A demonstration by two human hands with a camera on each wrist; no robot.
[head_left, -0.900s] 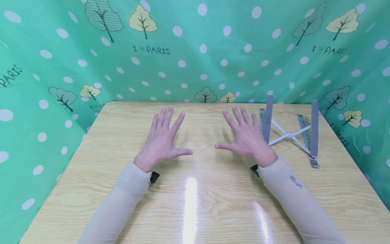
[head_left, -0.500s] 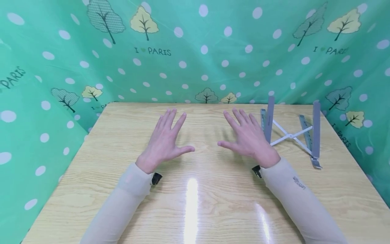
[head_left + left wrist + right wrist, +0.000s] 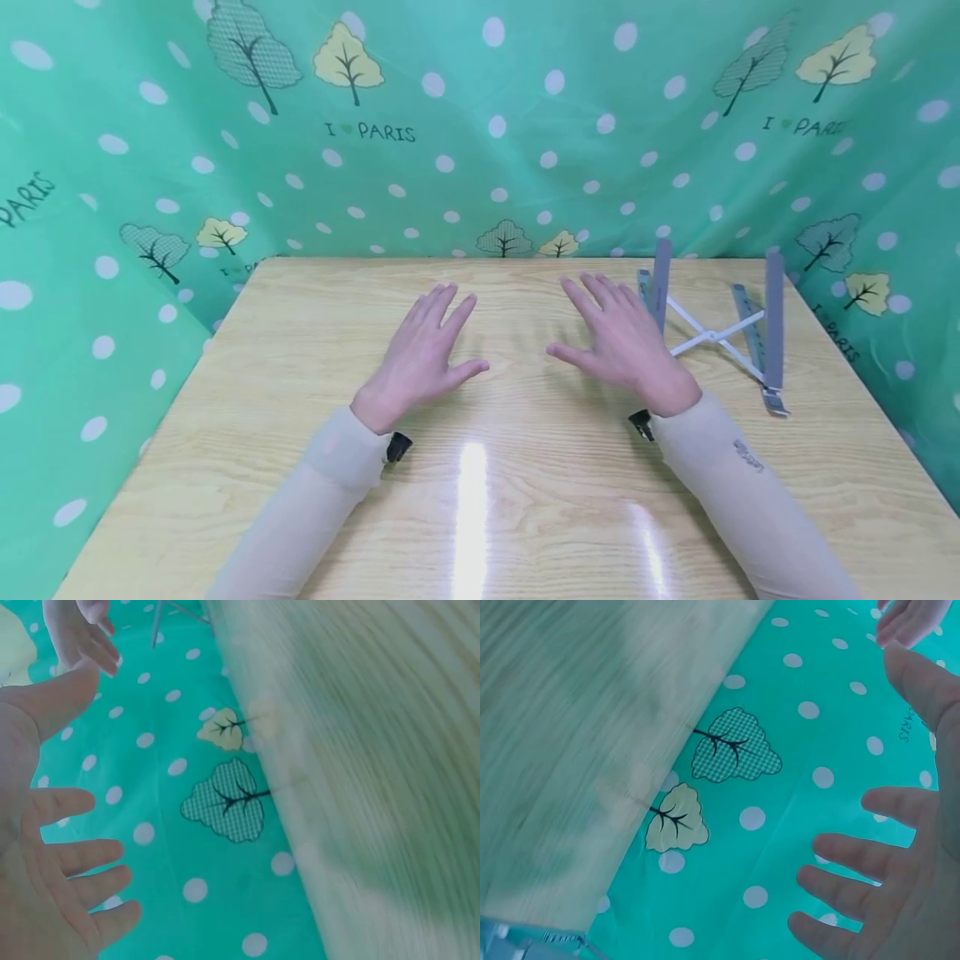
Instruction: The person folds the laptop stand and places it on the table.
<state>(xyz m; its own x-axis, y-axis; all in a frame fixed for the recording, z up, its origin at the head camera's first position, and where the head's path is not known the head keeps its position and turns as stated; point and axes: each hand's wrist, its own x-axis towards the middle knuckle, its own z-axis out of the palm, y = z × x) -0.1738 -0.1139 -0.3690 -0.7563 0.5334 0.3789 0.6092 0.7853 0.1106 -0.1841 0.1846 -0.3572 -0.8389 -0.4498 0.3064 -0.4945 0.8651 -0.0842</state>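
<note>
My left hand [image 3: 416, 362] hovers over the middle of the wooden table [image 3: 517, 492], its fingers straight and thumb spread inward. Opposite it, my right hand [image 3: 626, 350] is held the same way, thumb pointing left. Neither holds anything, and a gap separates the two. Just right of the right hand stands a grey folding stand [image 3: 711, 336] with crossed white bars, likely a laptop stand; the right hand hides a bit of its left side. In the right wrist view, part of the stand [image 3: 525, 945] shows at the lower left corner.
A green curtain [image 3: 450, 200] with white dots, printed trees and lettering hangs along the back and both sides of the table. Small black devices are strapped at both wrists, below the sleeve cuffs. Bright light reflections lie on the near tabletop.
Both hands have shifted slightly to the right, and the left has come a little closer to the right. The fingers stay spread. The folding stand stays in its place.
</note>
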